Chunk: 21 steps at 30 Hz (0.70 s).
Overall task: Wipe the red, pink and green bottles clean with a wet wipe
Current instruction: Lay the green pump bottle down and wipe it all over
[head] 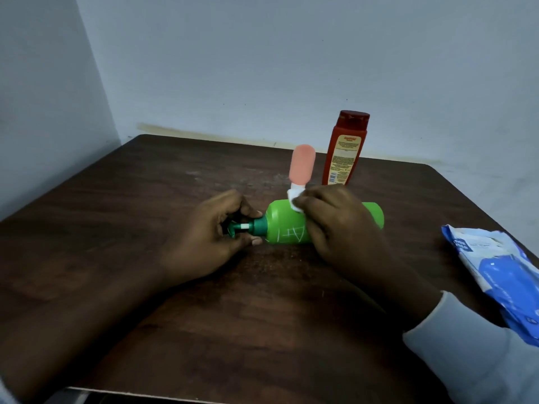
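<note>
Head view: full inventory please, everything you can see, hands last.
green bottle: 1, green with a darker pump, lying on its side mid-table, pump to the left
pink bottle: 1, pink with a white cap, standing cap-down just behind the green bottle
red bottle: 1, red with a yellow label, upright at the back
wet wipe: 1, white, bunched on top of the green bottle
wipes pack: 1, blue and white, right edge of the table
table: 1, dark brown wood
wall: pale grey-blue, behind the table
sleeve: 1, light grey, right wrist
left hand: 1, grips the pump
right hand: 1, pinches the wet wipe against the green bottle
</note>
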Each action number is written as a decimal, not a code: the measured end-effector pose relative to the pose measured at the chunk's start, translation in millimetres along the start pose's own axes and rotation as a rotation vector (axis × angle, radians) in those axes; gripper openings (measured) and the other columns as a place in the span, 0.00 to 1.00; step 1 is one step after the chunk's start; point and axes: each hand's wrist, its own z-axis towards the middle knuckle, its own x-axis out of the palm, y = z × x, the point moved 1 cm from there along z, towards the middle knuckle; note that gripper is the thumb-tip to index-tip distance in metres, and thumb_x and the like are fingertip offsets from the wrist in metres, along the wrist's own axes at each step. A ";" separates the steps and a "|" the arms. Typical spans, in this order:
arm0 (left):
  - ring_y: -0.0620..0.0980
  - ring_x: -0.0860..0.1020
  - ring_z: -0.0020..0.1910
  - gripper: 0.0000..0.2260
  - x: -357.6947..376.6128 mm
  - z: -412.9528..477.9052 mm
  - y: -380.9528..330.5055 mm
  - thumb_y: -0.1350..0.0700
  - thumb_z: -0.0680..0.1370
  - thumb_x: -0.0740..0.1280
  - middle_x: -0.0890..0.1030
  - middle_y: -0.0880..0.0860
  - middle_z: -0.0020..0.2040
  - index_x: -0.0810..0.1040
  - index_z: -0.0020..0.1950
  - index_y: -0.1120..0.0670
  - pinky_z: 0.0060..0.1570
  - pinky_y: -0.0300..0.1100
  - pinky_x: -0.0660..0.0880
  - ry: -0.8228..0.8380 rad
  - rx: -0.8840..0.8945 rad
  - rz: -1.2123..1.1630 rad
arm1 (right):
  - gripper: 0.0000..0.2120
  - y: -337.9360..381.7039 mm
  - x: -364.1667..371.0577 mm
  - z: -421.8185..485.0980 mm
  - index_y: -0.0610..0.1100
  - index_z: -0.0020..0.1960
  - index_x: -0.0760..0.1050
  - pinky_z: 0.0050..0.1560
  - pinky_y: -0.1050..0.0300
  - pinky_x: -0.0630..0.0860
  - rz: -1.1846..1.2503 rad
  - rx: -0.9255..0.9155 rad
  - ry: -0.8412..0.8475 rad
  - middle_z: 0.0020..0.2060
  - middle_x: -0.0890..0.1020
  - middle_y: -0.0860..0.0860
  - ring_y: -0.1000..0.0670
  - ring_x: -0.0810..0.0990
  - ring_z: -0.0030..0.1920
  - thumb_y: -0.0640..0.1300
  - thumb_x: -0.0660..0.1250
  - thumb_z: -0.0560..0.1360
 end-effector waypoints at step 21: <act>0.39 0.81 0.38 0.11 -0.3 -1.3 1.3 0.58 0.69 0.82 0.83 0.44 0.39 0.81 0.43 0.54 0.38 0.31 0.75 0.061 -0.182 -0.179 | 0.18 -4.7 3.7 -4.0 0.39 0.63 0.80 0.55 0.59 0.70 0.035 0.037 -0.143 0.55 0.82 0.43 0.44 0.78 0.55 0.31 0.68 0.75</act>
